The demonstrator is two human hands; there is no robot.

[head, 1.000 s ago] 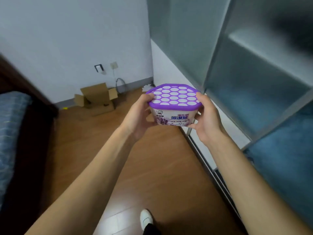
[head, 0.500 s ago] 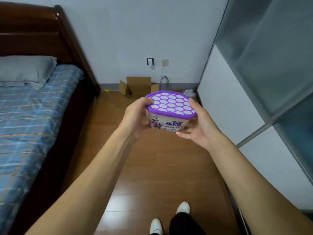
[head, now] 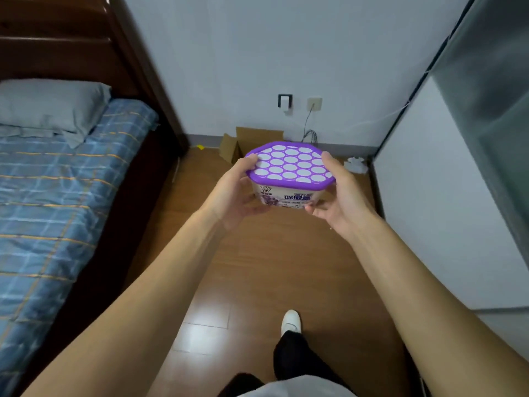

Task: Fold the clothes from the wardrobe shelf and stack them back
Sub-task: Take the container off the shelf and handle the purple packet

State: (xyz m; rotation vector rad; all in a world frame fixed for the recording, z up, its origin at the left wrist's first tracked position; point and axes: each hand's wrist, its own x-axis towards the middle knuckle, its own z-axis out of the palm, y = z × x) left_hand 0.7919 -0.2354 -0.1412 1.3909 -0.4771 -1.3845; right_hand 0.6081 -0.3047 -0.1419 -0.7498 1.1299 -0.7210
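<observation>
bed: far left, blue plaid sheet (head: 57, 210) with a grey pillow (head: 51, 107) up by the dark wooden headboard (head: 71, 38)
left hand: left hand (head: 232, 196) grips the tub's left end, thumb on the lid rim and fingers curled under the base
tub: white tub (head: 289, 196) held in mid-air over the wood floor (head: 272, 267), between both hands and in front of the cardboard box (head: 246, 138)
tub facing: sits upright with the purple dotted lid (head: 289, 166) on top, printed label facing the person, long axis running left to right from hand to hand
right hand: right hand (head: 343, 202) holds the right end, thumb against the lid edge, fingers tucked below
wardrobe: grey-and-white wardrobe (head: 458, 167) along the right side
shoe: one white shoe (head: 290, 320) low in the middle
</observation>
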